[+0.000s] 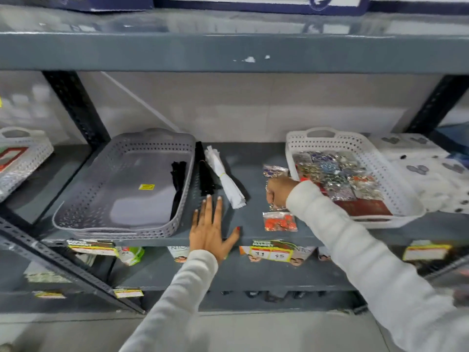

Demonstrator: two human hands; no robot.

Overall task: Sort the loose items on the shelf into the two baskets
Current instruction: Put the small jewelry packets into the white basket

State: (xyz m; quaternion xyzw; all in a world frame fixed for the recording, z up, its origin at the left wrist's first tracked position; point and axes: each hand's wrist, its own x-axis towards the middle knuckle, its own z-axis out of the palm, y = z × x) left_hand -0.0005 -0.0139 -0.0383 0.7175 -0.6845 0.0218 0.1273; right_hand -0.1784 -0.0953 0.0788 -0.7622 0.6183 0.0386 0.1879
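Shelf: a grey metal shelf [253, 153] carries both baskets, with loose items lying between them.
Grey basket: the grey perforated basket [121, 224] stands on the left side; it is almost empty, with only a black zipper bundle [177, 184] along its right wall.
White basket: the white perforated basket [327, 142] stands on the right side and already holds many small shiny packets [335, 171].
Left hand: the left hand [210, 229] lies flat and wide open on the front part of the shelf, fingers spread, holding nothing. Its fingertips are just beside the right corner of the grey basket.
Right hand: the right hand [279, 190] is curled closed over a small metallic item [273, 205], just in front of the white basket. I cannot tell exactly what the item is.
White zippers: a white zipper bundle [224, 176] tied with a band lies beyond the left fingertips; its long axis runs from the back to the front, slightly to the right.
Black zippers: a second black bundle [204, 174] lies between the grey basket wall and the white bundle, parallel to them.
Packets: an orange packet [280, 221] lies just in front of the right hand, and a bluish packet [274, 170] just behind it.
Key relation: the zipper bundles are nearer to the left hand and the packets nearer to the right hand, so I judge each hand serves its own basket.
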